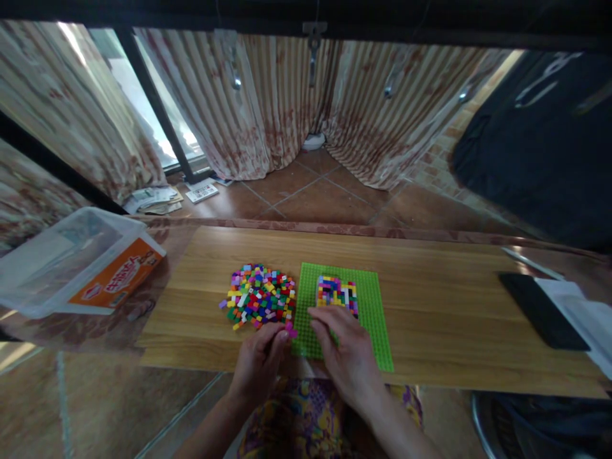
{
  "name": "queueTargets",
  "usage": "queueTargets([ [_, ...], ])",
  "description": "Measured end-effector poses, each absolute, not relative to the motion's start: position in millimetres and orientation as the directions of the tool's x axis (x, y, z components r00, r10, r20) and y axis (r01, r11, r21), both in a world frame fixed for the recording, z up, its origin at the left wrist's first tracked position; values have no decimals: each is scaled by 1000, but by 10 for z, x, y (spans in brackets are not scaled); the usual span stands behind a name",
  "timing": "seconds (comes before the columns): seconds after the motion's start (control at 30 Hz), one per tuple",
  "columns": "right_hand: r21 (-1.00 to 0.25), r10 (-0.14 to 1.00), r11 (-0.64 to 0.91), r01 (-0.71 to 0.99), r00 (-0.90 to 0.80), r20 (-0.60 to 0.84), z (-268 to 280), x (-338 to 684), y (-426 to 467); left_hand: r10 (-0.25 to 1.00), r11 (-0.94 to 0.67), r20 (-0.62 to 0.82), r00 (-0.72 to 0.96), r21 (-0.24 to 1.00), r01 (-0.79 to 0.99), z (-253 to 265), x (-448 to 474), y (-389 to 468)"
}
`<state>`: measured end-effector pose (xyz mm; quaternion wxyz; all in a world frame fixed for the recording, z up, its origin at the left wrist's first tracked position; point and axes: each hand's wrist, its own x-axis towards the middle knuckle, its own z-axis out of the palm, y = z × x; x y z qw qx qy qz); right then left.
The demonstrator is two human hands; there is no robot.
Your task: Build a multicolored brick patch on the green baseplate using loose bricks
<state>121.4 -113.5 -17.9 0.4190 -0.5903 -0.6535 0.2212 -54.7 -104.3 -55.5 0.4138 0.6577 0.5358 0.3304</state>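
My left hand [262,357] is closed, pinching a small pink toy brick [291,330] between thumb and fingertips. It is at the front edge of a heap of loose coloured building bricks [262,293]. Over the green studded baseplate [373,325] hovers my right hand [349,354], its thumb and fingers apart, with nothing visible between them. Just beyond its fingers, a block of multicoloured bricks [335,290] stands on the baseplate. The right hand hides the near part of that block, so I cannot tell whether it touches it.
The wooden board [444,306] carries the heap and baseplate. A clear plastic tub [81,255] with an orange label stands at the left. A flat black object [542,311] and white papers [581,319] lie at the right. Striped curtains [268,108] hang beyond the tiled floor.
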Motion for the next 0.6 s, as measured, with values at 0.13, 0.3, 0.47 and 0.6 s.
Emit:
queueTargets([
  [0.13,-823,981,159,545,2,192,-321,915,-1236,964,-167,67,255,903,395,-573,-567,-1043],
  [0.3,-910,994,43,412,76,81,-351,824,-1248,954,-218,116,276,902,374,-567,-601,-1046],
  [0.47,-947,997,-20,320,77,5,-324,838,-1280,940,-221,110,322,917,333,-540,-629,-1065],
  [0.6,-948,997,-27,316,81,-2,-339,830,-1307,938,-239,130,320,914,327,-538,-636,-1075],
])
